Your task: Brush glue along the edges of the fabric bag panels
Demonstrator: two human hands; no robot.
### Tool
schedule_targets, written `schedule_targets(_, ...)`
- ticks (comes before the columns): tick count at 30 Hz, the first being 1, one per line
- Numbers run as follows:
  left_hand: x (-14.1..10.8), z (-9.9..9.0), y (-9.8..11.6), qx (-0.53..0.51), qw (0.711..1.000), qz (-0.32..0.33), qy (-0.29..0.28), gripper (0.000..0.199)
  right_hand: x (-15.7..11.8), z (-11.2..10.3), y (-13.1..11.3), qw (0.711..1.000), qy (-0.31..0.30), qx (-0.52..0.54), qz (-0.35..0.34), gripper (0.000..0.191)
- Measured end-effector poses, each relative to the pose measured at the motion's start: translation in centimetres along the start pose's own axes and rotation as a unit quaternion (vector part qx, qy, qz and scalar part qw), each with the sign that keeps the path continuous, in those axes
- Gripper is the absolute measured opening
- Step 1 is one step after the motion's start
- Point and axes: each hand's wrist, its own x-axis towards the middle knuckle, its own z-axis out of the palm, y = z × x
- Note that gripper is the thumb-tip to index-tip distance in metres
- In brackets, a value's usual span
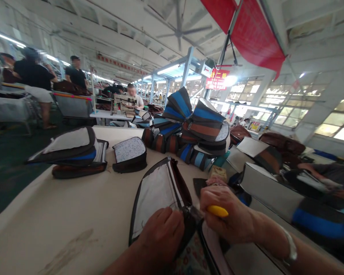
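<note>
A dark bag piece with a white lining panel (154, 191) lies in front of me, its brown inside showing along the open edge. My left hand (163, 233) is closed on the near edge of this bag piece, fingers curled. Wrapped around a yellow-handled tool (217, 211) is my right hand (223, 214), just right of the left one. The tool's working end points toward the bag edge by my left fingers; its exact kind is hard to make out. Flowered fabric (193, 256) shows below the hands.
Stacked bag pieces (74, 151) and a single one (130, 152) stand on the pale table (60, 214). A pile of striped bag pieces (200, 122) rises at the back. More bag pieces (321, 219) lie right, near another person's arm (318, 172). A small block (218, 172) sits beyond my right hand.
</note>
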Motion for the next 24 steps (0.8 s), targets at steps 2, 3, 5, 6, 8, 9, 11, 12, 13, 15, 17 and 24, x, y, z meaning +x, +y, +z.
schedule_targets(2,-0.1,0.0,0.2,-0.004,1.0,0.008,-0.014,0.024,-0.4,-0.6,0.1,0.999,0.034,-0.001,0.032,0.012)
schedule_targets(3,-0.1,0.0,0.3,-0.008,1.0,0.009,-0.02,0.024,-0.5,-0.6,0.0,0.997,0.061,0.001,0.047,0.012)
schedule_targets(5,0.0,-0.1,0.5,-0.018,0.999,0.011,-0.029,0.026,-0.4,-0.3,-0.2,0.994,0.094,0.014,0.057,0.011)
schedule_targets(6,0.0,-0.1,0.6,-0.024,0.999,0.011,-0.033,0.027,-0.3,0.2,-0.4,0.994,0.09,0.024,0.048,0.01)
schedule_targets(8,0.0,-0.3,0.7,-0.034,0.999,0.008,-0.041,0.032,-0.2,1.1,-0.5,0.997,0.049,0.048,0.025,0.01)
schedule_targets(9,-0.1,-0.3,0.7,-0.037,0.998,0.006,-0.047,0.033,-0.2,1.4,-0.6,0.998,0.022,0.057,0.023,0.01)
schedule_targets(11,-0.4,-0.3,0.8,-0.038,0.998,0.007,-0.056,0.033,-0.2,1.5,-0.6,0.997,-0.02,0.071,0.038,0.01)
schedule_targets(12,-0.6,-0.2,0.9,-0.036,0.998,0.009,-0.058,0.032,-0.3,1.4,-0.5,0.996,-0.03,0.076,0.048,0.01)
schedule_targets(13,-0.7,-0.1,1.0,-0.032,0.998,0.011,-0.06,0.031,-0.3,1.1,-0.5,0.995,-0.029,0.076,0.057,0.011)
schedule_targets(15,-0.9,0.1,1.1,-0.026,0.998,0.016,-0.061,0.028,-0.2,0.8,-0.6,0.996,0.004,0.066,0.062,0.013)
schedule_targets(17,-0.9,0.1,1.0,-0.018,0.998,0.016,-0.059,0.028,-0.1,1.0,-0.6,0.996,0.046,0.049,0.056,0.013)
schedule_targets(24,-0.6,-0.4,0.3,-0.019,0.999,0.019,-0.044,0.031,-0.7,1.6,-0.9,0.994,0.015,0.072,0.084,0.016)
